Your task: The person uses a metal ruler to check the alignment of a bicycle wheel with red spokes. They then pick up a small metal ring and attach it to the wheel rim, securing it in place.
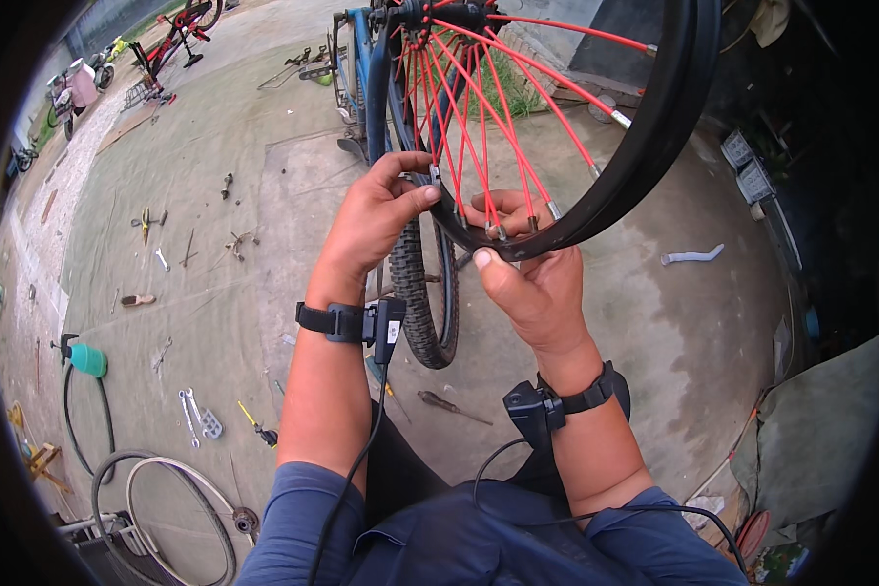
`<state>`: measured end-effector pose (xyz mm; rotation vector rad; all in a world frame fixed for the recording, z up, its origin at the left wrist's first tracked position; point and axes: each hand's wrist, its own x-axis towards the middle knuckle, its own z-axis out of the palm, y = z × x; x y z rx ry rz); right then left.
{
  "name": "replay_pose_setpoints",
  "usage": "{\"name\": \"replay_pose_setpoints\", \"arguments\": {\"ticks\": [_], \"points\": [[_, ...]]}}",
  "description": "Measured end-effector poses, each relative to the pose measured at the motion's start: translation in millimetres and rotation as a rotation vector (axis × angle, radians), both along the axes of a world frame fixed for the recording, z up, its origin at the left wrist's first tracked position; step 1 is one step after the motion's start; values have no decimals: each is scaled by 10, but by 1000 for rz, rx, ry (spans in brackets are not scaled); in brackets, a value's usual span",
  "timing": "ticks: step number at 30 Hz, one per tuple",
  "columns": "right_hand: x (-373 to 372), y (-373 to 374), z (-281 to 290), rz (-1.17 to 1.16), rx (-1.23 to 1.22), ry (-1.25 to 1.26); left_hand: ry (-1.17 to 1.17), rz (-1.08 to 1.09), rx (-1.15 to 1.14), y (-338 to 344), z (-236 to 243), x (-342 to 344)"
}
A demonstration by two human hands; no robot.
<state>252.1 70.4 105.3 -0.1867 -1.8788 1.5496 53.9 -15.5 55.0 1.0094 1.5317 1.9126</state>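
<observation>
A bicycle wheel with a black rim (596, 213) and red spokes (506, 115) stands in front of me, its hub (447, 14) at the top edge of the head view. My left hand (386, 203) is closed at the rim's lower left, thumb and fingers pinching by the silvery end of a red spoke. At the bottom of the rim, my right hand (537, 283) grips it, thumb on the near side and fingers reaching behind among the spokes. Behind the wheel are a blue bicycle frame (376, 83) and a knobby tyre (420, 293).
Wrenches (190, 418), a screwdriver (454, 405) and other small tools lie on the floor. A green spray bottle (88, 359) and coiled hoses (117, 464) are at lower left. A red bicycle (166, 49) is far left; dark clutter lines the right.
</observation>
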Motion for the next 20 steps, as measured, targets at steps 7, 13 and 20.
{"name": "replay_pose_setpoints", "arguments": {"ticks": [7, 13, 20], "points": [[-4, -5, 19, 14, -10, 12, -25, 130, 51, 116, 13, 92], [-3, 12, 5, 18, 2, 10, 61, 279, 53, 195, 71, 215], [-6, 7, 5, 16, -11, 6, 162, 380, -110, 253, 45, 189]]}}
